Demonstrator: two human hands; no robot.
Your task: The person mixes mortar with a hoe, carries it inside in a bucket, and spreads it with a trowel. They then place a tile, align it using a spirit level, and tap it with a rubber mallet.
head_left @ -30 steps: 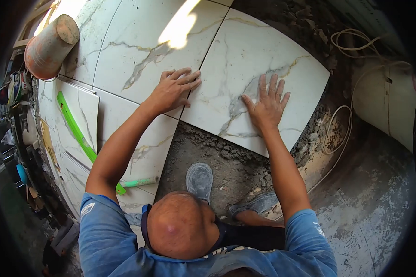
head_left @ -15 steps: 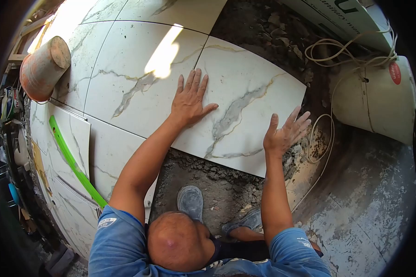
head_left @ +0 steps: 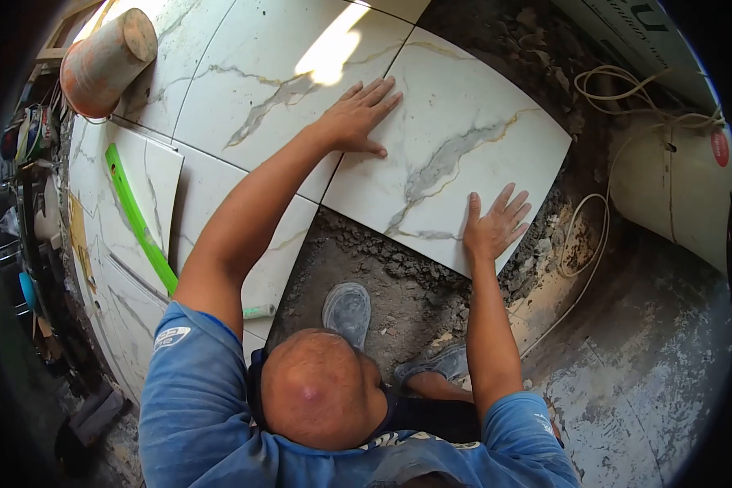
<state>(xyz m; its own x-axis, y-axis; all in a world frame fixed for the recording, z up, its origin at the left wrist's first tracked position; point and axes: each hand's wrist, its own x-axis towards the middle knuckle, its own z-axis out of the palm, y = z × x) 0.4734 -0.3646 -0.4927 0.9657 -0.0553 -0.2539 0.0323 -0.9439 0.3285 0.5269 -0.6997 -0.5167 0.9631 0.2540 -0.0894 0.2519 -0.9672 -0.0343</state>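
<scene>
A large white floor tile (head_left: 455, 122) with grey and gold veining lies at the corner of the laid tiles, over rough grey mortar (head_left: 358, 244). My left hand (head_left: 361, 116) rests with fingers spread across the joint between this tile and the neighbouring tile (head_left: 252, 89) on its left. Near the tile's lower right corner my right hand (head_left: 497, 223) is laid palm down, fingers apart. Neither hand holds anything.
An upturned orange bucket (head_left: 102, 69) sits on the tiles at upper left. Beside loose tiles (head_left: 159, 175) lies a bright green strip (head_left: 138, 215). A pale cable (head_left: 606, 203) coils near a whitish container (head_left: 667, 179) on the right. My shoe (head_left: 347, 313) stands on the mortar bed.
The view has shifted, so the tiles appear further right and higher. My right hand has moved from over the tile's right edge onto its lower right corner. My left hand now reaches across the joint.
</scene>
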